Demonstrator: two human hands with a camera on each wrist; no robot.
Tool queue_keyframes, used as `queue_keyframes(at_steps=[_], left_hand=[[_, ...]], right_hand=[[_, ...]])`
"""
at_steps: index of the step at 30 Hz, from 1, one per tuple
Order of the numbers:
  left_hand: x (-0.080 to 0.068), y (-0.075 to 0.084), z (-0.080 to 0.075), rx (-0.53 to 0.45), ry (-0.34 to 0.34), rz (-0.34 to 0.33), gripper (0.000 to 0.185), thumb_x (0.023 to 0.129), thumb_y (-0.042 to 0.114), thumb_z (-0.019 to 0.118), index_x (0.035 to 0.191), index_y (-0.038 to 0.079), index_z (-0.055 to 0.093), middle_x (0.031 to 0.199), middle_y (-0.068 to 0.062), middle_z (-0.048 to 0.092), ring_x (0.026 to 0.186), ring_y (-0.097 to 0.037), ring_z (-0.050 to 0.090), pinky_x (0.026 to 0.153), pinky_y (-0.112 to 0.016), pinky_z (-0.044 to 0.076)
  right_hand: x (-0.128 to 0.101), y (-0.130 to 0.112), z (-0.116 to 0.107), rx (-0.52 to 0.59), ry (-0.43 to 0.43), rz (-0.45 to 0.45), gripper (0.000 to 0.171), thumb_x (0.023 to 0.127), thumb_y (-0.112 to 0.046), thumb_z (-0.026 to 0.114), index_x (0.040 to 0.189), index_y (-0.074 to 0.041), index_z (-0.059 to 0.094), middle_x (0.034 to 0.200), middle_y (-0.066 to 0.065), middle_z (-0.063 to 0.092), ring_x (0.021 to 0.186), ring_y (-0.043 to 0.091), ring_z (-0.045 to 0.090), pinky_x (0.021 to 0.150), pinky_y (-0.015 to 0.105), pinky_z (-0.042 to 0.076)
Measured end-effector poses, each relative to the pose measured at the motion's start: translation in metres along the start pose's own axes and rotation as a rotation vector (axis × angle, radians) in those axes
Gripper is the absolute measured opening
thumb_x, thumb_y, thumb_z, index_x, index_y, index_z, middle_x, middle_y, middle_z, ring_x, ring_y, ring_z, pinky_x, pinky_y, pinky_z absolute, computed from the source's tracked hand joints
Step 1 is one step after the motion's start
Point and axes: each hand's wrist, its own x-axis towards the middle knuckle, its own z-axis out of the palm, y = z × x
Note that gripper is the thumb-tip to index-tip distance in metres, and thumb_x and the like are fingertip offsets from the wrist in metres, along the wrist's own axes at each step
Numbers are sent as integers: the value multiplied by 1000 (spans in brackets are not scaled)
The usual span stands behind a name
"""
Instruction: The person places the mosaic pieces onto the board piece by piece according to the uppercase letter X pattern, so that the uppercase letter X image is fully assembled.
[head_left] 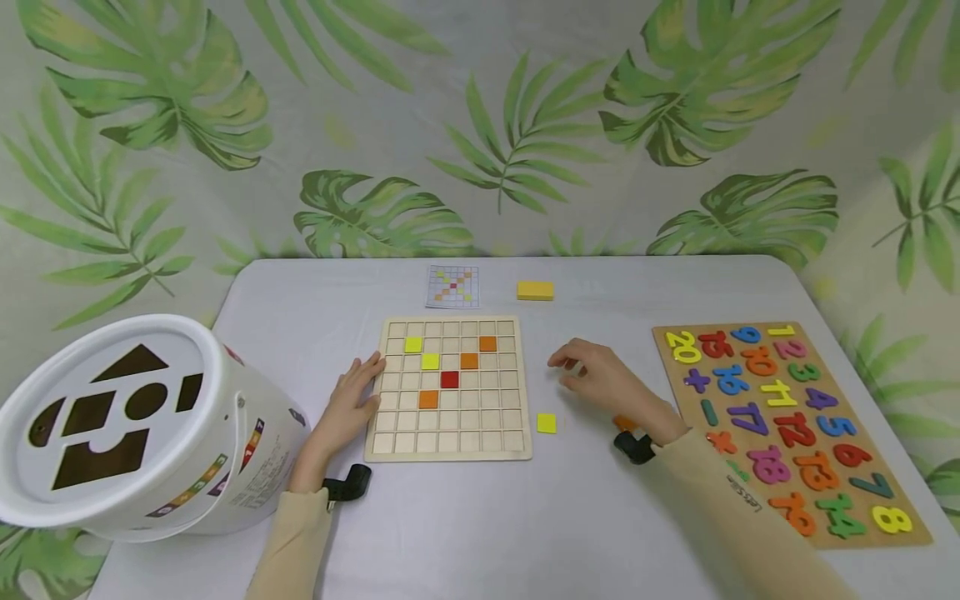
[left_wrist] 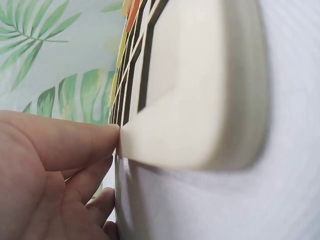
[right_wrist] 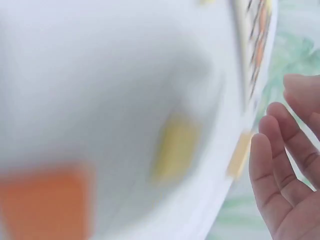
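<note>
**Tile pattern on grid board, mid-fill, right hand empty beside the board**

Nearest: left hand (head_left: 352, 404) rests flat against the left edge of the wooden grid board (head_left: 448, 437), fingers straight, bracing, gripping nothing; left wrist view shows a fingertip (left_wrist: 107, 136) touching the board's edge (left_wrist: 200, 125). Right hand (head_left: 600, 379) is on the white table (head_left: 465, 525) to the right of the board, fingers loosely bent, nothing held as far as the head view shows; the right wrist view is blurred, though its fingers (right_wrist: 267, 165) look relaxed.

Loose yellow tile (head_left: 547, 423) lies on the table just right of the board's lower corner, between board and right hand, touching neither. An orange tile (head_left: 624, 422) shows partly under the right wrist.

On the board: two yellow tiles (head_left: 413, 344), three orange tiles (head_left: 428, 399), one red tile (head_left: 449, 380) in the middle, laid in diagonals.

Judgement: the step is placing tiles to copy the pattern card (head_left: 452, 286) beyond the board; the cross looks about half done. The next move likely calls for pinching the loose yellow tile and setting it in an empty cell on the diagonal below and right of the red one.

Further back: yellow block (head_left: 535, 290) beside the card.

Writing: the number puzzle (head_left: 795, 425) at right shows numerals, 20 among them; the right sleeve (head_left: 750, 492) carries small lettering, too small to read surely. The white shape-sorter bucket (head_left: 135, 425) at left has printed labels, unreadable.
</note>
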Motion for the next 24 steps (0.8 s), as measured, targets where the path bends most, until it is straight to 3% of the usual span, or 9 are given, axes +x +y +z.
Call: queue_keyframes(at_steps=[5,10,17,24], left_hand=[[0,0,0,0,-4,-5,55,90,-7,49,143,-8,33,154,-21,22,142,-43,4,111,-58,-5],[0,0,0,-3,-6,4,56,90,-7,49,143,-8,33,154,-21,22,142,-43,4,111,-58,-5],[0,-1,-1,-11,-2,7,55,90,-8,49,143,-8,34,154,-22,22,142,-44,5,111,-58,-5],[0,-4,0,-12,1,11,55,90,-7,49,143,-8,34,154,-21,23,142,-43,5,111,-58,-5]], right_hand=[[-20,26,-12,9,-8,69,25,83,6,65,106,-2,67,102,7,64,94,25,57,80,42,52],[-31,38,-14,13,-54,59,29,79,11,64,103,-3,67,103,6,63,96,27,57,83,45,52],[-30,46,-8,-54,-47,-29,31,75,15,66,98,-6,66,96,1,59,87,19,55,77,36,52],[-23,37,-6,-75,-57,7,27,76,7,67,100,-6,66,93,0,57,86,19,53,75,34,51]])
